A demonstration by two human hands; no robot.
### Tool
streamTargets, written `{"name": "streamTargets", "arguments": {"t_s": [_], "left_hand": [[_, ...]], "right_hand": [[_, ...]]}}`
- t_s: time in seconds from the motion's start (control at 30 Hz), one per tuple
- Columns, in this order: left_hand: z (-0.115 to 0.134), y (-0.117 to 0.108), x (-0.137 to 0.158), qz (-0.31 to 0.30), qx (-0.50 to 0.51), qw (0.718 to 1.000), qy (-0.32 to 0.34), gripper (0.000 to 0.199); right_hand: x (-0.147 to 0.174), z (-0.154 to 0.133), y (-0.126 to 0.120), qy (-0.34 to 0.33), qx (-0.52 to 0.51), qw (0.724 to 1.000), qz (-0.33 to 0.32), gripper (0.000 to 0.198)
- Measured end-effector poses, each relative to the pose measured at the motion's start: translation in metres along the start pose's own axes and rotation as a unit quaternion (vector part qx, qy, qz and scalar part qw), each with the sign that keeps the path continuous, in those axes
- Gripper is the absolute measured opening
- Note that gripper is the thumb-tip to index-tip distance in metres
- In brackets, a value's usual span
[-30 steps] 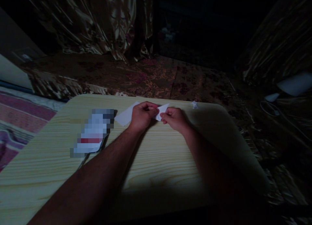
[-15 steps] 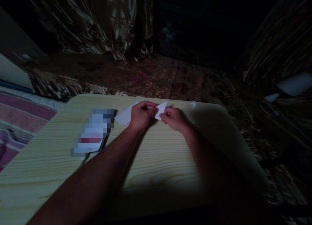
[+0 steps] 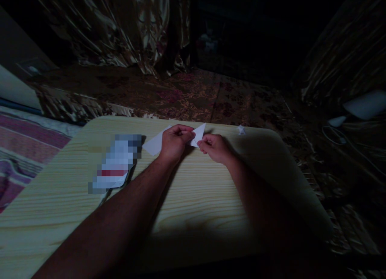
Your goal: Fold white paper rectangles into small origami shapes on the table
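Above the far half of the light wooden table, my left hand pinches a small folded piece of white paper between thumb and fingers. My right hand is closed at the paper's lower right corner, thumb and forefinger pressed on it. One end of the paper rises to a point; the part inside my left hand is hidden. A flat white paper strip lies just left of my left hand, partly behind it. Right of my right hand, near the far edge, sits a small white folded paper star.
A phone-like object with a blurred-out screen lies on the table at the left, a cable running from its near end. Patterned brown fabric borders the far edge. A white lamp-like object with a cord is at the right.
The folded paper's pointed end has shifted slightly left within my fingers. Both hands stay nearly in place and keep their grip.
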State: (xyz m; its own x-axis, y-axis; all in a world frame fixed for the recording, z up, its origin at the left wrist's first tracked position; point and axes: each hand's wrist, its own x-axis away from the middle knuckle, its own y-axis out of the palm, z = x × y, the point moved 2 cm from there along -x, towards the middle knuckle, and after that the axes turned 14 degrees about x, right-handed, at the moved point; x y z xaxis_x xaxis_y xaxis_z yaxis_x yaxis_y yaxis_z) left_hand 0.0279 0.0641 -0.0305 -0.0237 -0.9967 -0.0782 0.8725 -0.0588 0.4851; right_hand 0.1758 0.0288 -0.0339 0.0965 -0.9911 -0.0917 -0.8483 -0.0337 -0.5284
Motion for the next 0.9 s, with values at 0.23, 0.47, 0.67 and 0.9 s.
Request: {"name": "streamTargets", "arguments": {"t_s": [0.23,0.47,0.67,0.9], "left_hand": [[-0.0022,-0.0006,-0.0018,-0.02,0.027,0.999,-0.004,0.025],[-0.0031,-0.0021,-0.0013,-0.02,0.022,1.0,-0.004,0.026],[-0.0024,-0.0018,-0.0015,-0.016,0.018,1.0,-0.007,0.029],[-0.0024,-0.0014,-0.0018,-0.023,0.023,0.999,-0.006,0.028]], "right_hand": [[0.0017,-0.0029,0.0011,-0.011,0.017,1.0,-0.01,0.024],[0.0005,0.0027,0.0022,0.002,0.021,1.0,0.004,0.021],[0.0,0.002,0.0028,0.0,0.001,1.0,0.0,0.021],[-0.001,0.0016,0.0011,-0.007,-0.026,1.0,-0.002,0.024]]}}
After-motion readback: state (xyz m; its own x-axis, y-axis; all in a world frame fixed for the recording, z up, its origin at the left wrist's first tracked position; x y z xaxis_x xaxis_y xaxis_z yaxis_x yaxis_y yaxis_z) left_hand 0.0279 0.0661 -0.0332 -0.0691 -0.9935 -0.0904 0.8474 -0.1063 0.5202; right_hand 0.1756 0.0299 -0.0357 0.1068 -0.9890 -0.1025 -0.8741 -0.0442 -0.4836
